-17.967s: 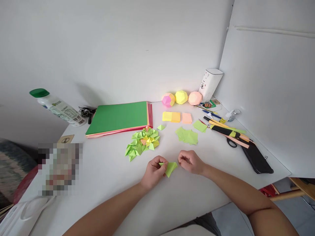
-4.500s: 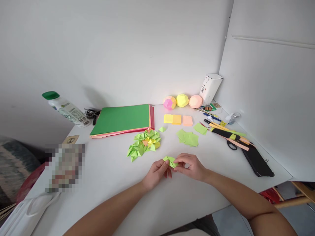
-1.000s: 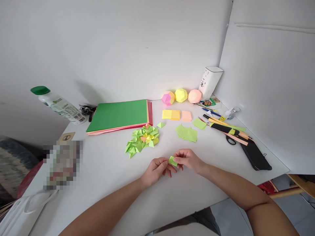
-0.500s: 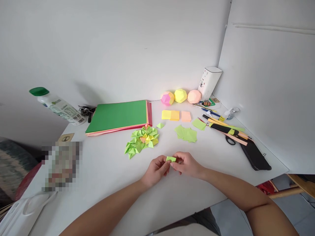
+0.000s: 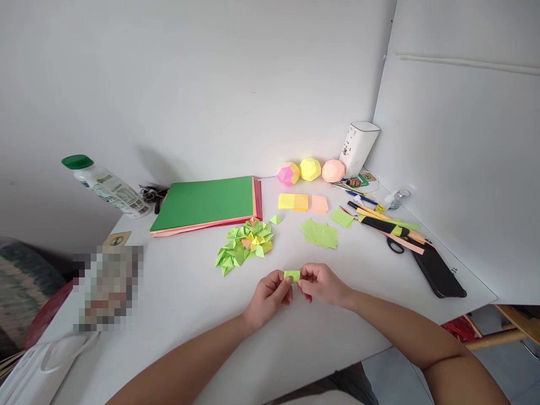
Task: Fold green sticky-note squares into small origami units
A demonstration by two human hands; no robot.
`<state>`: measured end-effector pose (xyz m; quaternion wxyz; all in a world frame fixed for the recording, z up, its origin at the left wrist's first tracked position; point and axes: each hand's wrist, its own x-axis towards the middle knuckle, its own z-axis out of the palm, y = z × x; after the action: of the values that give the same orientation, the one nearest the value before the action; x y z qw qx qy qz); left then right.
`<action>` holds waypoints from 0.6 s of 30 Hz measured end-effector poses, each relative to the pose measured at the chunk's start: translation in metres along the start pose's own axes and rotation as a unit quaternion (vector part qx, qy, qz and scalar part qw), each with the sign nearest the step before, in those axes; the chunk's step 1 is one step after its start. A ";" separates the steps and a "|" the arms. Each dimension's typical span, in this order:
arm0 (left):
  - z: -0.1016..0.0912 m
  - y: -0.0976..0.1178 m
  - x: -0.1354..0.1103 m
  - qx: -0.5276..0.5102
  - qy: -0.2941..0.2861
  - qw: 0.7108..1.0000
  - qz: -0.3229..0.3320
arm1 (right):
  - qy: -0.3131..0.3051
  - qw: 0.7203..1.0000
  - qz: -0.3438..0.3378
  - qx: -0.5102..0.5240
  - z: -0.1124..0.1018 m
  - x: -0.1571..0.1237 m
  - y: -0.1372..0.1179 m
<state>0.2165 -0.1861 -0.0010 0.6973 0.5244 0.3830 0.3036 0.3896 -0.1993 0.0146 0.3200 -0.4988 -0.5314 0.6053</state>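
Observation:
Between my two hands is a small piece of folded green paper. My left hand pinches its left side, thumb across the front. Fingers of my right hand close on its right edge. Beyond my left hand lies a heap of folded paper pieces, mostly green with a few yellow and orange ones. A single folded green piece rests apart from the heap. Loose green paper sheets are spread farther back, with another green stack beside them.
Yellow and orange paper pads and a pink pad lie before three paper balls. Green-topped paper sheets lie at the back left, near a white bottle. Scissors, a cutter and a black phone are at right.
The green paper has turned slightly and now faces me more squarely. My right fingers have shifted a little toward its right edge. The whole view has tilted slightly upward.

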 end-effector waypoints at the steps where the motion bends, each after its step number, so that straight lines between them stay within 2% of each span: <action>1: 0.000 0.000 0.000 -0.005 -0.001 1.000 0.000 | -0.006 1.000 0.000 0.001 -0.001 0.000 -0.001; 11: -0.002 -0.004 0.004 -0.035 -0.030 0.999 0.015 | -0.040 0.999 -0.002 0.027 -0.006 0.000 -0.003; 18: -0.002 -0.009 0.010 -0.053 -0.017 0.998 0.019 | -0.021 0.999 -0.017 0.045 -0.006 0.003 -0.001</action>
<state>0.2204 -0.1799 -0.0120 0.7245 0.4994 0.3442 0.3275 0.3948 -0.1947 0.0149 0.3410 -0.4620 -0.5185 0.6335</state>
